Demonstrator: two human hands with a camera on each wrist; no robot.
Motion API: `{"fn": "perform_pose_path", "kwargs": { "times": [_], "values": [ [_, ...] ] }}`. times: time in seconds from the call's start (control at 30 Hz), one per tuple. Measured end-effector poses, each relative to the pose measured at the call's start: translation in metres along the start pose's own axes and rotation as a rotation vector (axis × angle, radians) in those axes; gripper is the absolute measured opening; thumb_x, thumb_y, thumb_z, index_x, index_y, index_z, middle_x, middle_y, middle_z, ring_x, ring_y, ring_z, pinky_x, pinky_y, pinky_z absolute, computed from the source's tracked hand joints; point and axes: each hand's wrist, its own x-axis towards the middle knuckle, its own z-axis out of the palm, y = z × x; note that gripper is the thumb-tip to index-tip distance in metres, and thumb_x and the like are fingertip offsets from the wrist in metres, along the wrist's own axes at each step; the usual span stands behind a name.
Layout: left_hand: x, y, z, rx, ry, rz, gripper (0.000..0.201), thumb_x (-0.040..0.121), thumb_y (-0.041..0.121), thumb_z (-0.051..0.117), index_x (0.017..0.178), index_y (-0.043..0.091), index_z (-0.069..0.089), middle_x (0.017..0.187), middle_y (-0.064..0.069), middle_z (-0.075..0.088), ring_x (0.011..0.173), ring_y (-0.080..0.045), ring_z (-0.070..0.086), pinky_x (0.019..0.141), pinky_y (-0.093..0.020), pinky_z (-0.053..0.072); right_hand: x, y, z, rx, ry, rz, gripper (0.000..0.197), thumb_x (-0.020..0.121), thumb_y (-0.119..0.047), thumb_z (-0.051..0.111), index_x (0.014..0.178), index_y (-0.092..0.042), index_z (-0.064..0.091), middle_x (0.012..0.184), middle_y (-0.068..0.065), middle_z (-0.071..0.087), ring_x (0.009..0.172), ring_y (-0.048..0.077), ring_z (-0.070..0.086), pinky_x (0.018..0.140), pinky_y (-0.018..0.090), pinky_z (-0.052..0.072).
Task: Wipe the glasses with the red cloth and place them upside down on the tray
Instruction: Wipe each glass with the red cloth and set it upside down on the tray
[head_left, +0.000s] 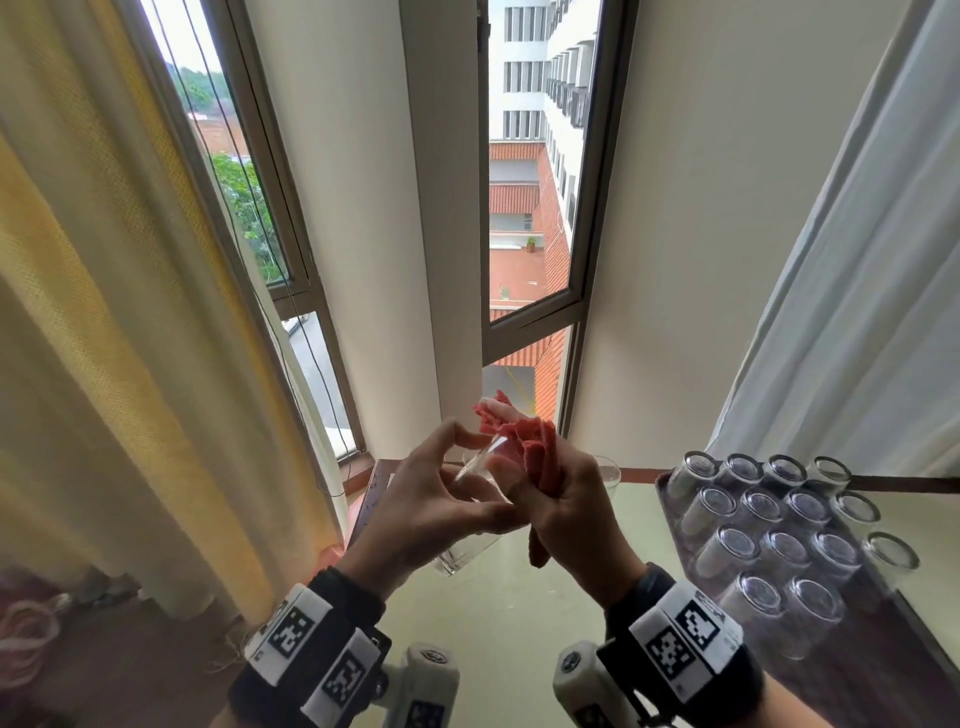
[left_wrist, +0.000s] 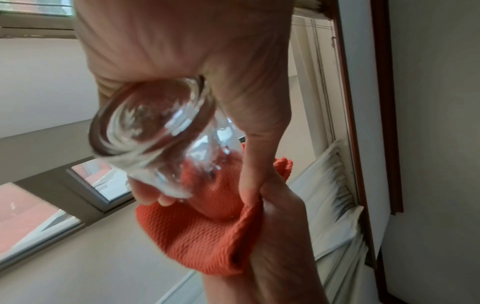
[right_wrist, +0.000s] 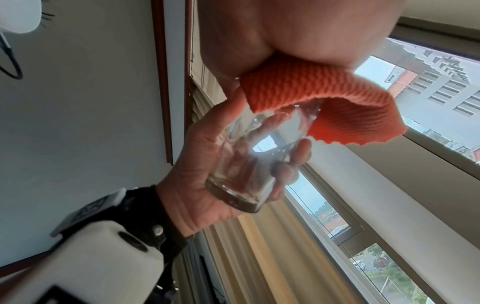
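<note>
Glass (head_left: 480, 470) rim hidden w/ cloth (head_left: 524, 447)

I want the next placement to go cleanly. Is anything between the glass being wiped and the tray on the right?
Nothing visible blocks it. The glass is held above the table, and only bare tabletop lies between it and the tray, already crowded with upturned glasses.

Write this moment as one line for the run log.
step: wiping | left hand: holds glass | right hand: presses red cloth into glass | tray: many glasses upside down
</note>
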Motion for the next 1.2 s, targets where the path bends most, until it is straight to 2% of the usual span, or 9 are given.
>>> {"fn": "perform_pose_path", "kwargs": {
  "times": [0.13,0.23,0.4,0.63,0.8,0.87,0.97,1.1,1.2],
  "values": [
    [0.0,-0.002,-0.001,0.075,0.078,0.068,0.072,0.056,0.04,0.091,0.114,0.022,0.053,0.087,-0.012,0.076,0.078,-0.033,0.074,0.076,-0.054,0.061,-0.003,-0.003,0.001,0.01,-0.002,0.05,0.049,0.087,-0.037,0.065,0.132,-0.023,0.056,0.106,0.002,0.075,0.1,0.013,0.071,0.088,0.032,0.057],
    [-0.001,-0.013,-0.002,0.116,0.132,0.063,0.074,0.053,0.045,0.093,0.113,0.024,0.055,0.086,-0.01,0.076,0.078,-0.031,0.074,0.073,-0.057,0.06,-0.006,-0.001,0.003,-0.05,0.055,0.051,0.018,0.086,-0.019,0.068,0.099,-0.031,0.068,0.078,-0.02,0.071,0.077,0.001,0.069,0.072,0.019,0.054],
    [-0.013,-0.038,-0.002,0.196,0.155,-0.003,0.073,0.047,0.055,0.093,0.108,0.039,0.056,0.081,-0.005,0.076,0.07,-0.026,0.073,0.068,-0.054,0.06,-0.025,0.02,0.007,-0.106,0.037,0.156,0.048,0.085,0.013,0.063,0.074,-0.034,0.06,0.06,-0.023,0.061,0.06,-0.006,0.057,0.061,0.007,0.041],
    [-0.021,-0.057,-0.006,0.193,0.115,-0.122,0.079,0.047,0.053,0.089,0.113,0.029,0.053,0.077,-0.004,0.076,0.071,-0.021,0.074,0.078,-0.046,0.062,-0.029,0.03,-0.001,0.032,-0.095,0.38,0.028,0.09,0.008,0.061,0.094,-0.016,0.074,0.084,-0.003,0.075,0.078,0.006,0.067,0.07,0.02,0.053],
    [-0.024,-0.066,-0.018,0.092,0.178,-0.197,0.075,0.058,0.032,0.094,0.118,0.023,0.05,0.081,-0.01,0.076,0.076,-0.024,0.075,0.079,-0.037,0.062,-0.03,0.044,-0.02,0.369,0.003,0.7,0.027,0.093,0.016,0.049,0.091,-0.001,0.071,0.078,0.018,0.073,0.069,0.024,0.07,0.061,0.036,0.06],
    [-0.027,-0.07,-0.025,0.068,0.209,-0.218,0.081,0.053,0.043,0.096,0.117,0.026,0.05,0.083,-0.009,0.076,0.078,-0.023,0.075,0.078,-0.034,0.061,-0.04,0.071,-0.029,0.239,0.021,0.758,0.029,0.095,0.011,0.051,0.088,-0.009,0.072,0.074,0.009,0.072,0.069,0.025,0.065,0.068,0.039,0.056],
    [-0.034,-0.078,-0.031,0.047,0.253,-0.252,0.091,0.04,0.057,0.089,0.116,0.028,0.05,0.084,-0.01,0.076,0.077,-0.023,0.074,0.074,-0.033,0.06,-0.062,0.116,-0.038,-0.284,-0.022,0.763,0.025,0.095,-0.004,0.058,0.087,-0.02,0.076,0.072,-0.005,0.072,0.071,0.018,0.064,0.074,0.033,0.049],
    [-0.04,-0.089,-0.034,0.003,0.292,-0.289,0.099,0.038,0.059,0.09,0.122,0.026,0.05,0.086,-0.011,0.076,0.08,-0.026,0.074,0.079,-0.039,0.06,-0.102,0.176,-0.042,-0.674,-0.201,0.891,0.029,0.095,-0.025,0.045,0.101,-0.049,0.061,0.098,-0.004,0.069,0.09,0.021,0.067,0.073,0.034,0.052],
    [-0.043,-0.092,-0.034,-0.002,0.308,-0.296,0.099,0.037,0.06,0.088,0.122,0.027,0.049,0.087,-0.011,0.076,0.081,-0.023,0.074,0.075,-0.032,0.06,-0.129,0.206,-0.032,-0.839,-0.468,0.848,0.041,0.092,-0.021,0.041,0.122,-0.048,0.049,0.136,-0.004,0.053,0.131,0.021,0.05,0.105,0.04,0.042]
  ]
}}
